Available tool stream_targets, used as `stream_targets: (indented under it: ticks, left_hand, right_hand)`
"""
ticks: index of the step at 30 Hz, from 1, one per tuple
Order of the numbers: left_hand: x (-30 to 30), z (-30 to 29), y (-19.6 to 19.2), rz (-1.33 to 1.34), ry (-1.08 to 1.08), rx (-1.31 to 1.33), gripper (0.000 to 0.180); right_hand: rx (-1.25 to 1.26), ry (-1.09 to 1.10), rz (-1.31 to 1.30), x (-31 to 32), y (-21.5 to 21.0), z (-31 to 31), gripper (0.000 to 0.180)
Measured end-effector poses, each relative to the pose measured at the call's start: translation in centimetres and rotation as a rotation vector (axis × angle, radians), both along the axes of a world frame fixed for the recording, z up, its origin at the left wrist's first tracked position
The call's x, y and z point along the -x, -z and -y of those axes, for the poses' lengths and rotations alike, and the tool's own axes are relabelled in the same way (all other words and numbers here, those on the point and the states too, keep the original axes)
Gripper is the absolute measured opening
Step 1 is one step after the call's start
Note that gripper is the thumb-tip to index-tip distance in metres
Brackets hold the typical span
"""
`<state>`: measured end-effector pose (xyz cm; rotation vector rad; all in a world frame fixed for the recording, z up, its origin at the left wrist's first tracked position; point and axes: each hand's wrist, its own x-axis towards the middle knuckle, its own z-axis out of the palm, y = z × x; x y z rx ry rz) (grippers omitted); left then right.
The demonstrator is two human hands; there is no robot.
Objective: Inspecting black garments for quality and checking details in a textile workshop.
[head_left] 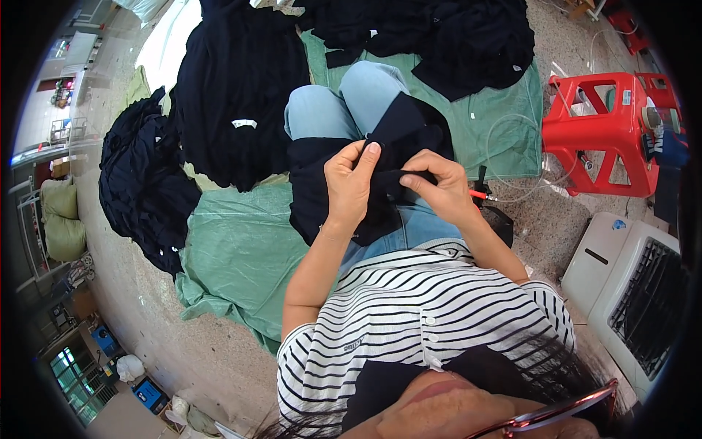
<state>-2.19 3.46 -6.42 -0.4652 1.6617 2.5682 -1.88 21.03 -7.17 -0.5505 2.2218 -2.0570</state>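
Note:
A dark navy garment (314, 186) lies spread across my lap, over light blue jeans (314, 111). My left hand (352, 179) pinches its edge between thumb and fingers near the middle of the lap. A little to the right, my right hand (441, 186) grips another part of the same cloth, thumb against the curled fingers. The fabric between the two hands is lifted and folded. Whether anything small sits within either pinch is hidden.
Piles of dark garments (234, 80) lie ahead and to the left on green sheeting (241, 234). More dark clothes (475, 44) are at the far right. A red plastic stool (596, 132) stands on the right, with a white appliance with a dark grille (621, 285) nearer me.

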Motion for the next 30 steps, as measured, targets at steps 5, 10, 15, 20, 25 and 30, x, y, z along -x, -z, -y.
stream_targets:
  ticks: [5,10,15,20,25,30]
  left_hand:
    - [-0.5,-0.3,0.4,-0.069,0.082,0.285,0.013]
    - [-0.3,0.2,0.0,-0.065,0.153,0.584,0.012]
    - [-0.8,1.5,0.8,0.041,0.265,0.080,0.010]
    - [-0.6,2.1,-0.4,0.011,0.370,0.187,0.011]
    - [-0.7,2.6,0.2,-0.137,0.437,0.455,0.011]
    - [-1.1,2.5,0.4,-0.362,0.394,0.678,0.015]
  right_hand:
    - [0.434,0.103,0.461,-0.7,0.3,0.9,0.009]
    - [0.514,-0.041,0.456,-0.9,-0.5,0.7,0.008]
    - [-0.125,0.055,-0.001,-0.3,-1.9,0.7,0.015]
    - [-0.161,0.144,-0.150,-0.6,-1.7,1.2,0.023]
    - [-0.190,0.151,-0.245,-0.9,-1.0,1.4,0.026]
    - [-0.239,0.109,-0.221,-0.8,-1.0,1.3,0.026]
